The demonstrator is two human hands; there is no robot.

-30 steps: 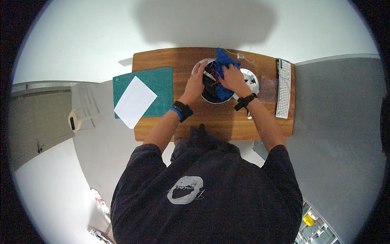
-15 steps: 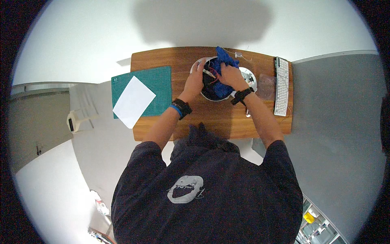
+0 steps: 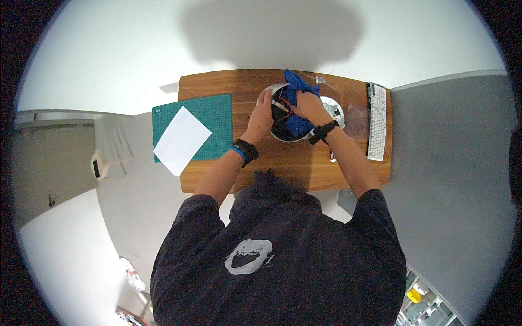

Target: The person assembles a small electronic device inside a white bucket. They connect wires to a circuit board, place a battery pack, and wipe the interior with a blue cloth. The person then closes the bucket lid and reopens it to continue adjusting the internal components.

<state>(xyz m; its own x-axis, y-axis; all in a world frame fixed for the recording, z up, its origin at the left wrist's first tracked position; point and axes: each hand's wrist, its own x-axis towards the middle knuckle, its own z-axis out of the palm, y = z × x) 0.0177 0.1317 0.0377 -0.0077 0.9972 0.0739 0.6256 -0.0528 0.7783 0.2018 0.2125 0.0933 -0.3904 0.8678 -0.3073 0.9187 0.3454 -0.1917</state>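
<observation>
A round white housing with a black inside sits on the wooden table. Red and white wires lie within it. My left hand is closed round the housing's left rim, fingers over the edge. A crumpled blue cloth covers the housing's right half, partly inside it and partly sticking up past the far rim. Bent fingers of my right hand press the cloth into a grip at the housing's right side; the fingertips are partly hidden.
Right of the housing lies another round white part, beside a clear flat sheet. A white keyboard stands at the right edge. On the left, white paper rests on a green cutting mat. A small cabled white piece lies at the back.
The whole view has shifted slightly, so the table sits lower. The blue cloth has changed its folds and spread over the housing's right side; my right hand stays on it, my left on the rim.
</observation>
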